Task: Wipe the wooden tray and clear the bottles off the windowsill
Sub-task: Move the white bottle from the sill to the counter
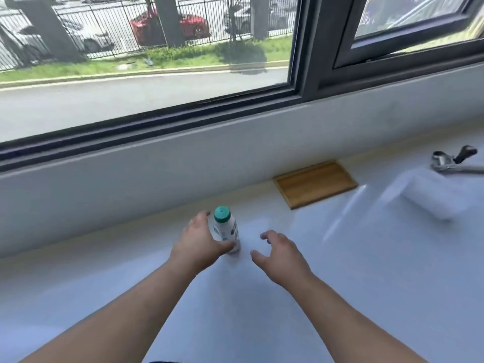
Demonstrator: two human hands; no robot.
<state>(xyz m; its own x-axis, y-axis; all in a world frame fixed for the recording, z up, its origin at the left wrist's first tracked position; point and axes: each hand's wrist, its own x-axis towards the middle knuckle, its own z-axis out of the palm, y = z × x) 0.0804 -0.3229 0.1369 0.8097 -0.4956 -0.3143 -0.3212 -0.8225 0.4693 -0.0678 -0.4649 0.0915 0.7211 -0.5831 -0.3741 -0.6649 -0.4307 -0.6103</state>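
A small clear bottle [225,230] with a green cap stands upright on the white windowsill [366,271]. My left hand [197,242] wraps around its left side, thumb across the lower front and fingers behind it. My right hand [280,254] hovers just right of the bottle, fingers curled apart, holding nothing. The wooden tray [315,184] lies flat against the wall, further right and behind the hands, with nothing on it.
A white paper towel roll [432,197] lies on its side at the right. Behind it sits a metal tool with a dark handle [450,159]. A dark-framed window [183,119] runs above the low white wall.
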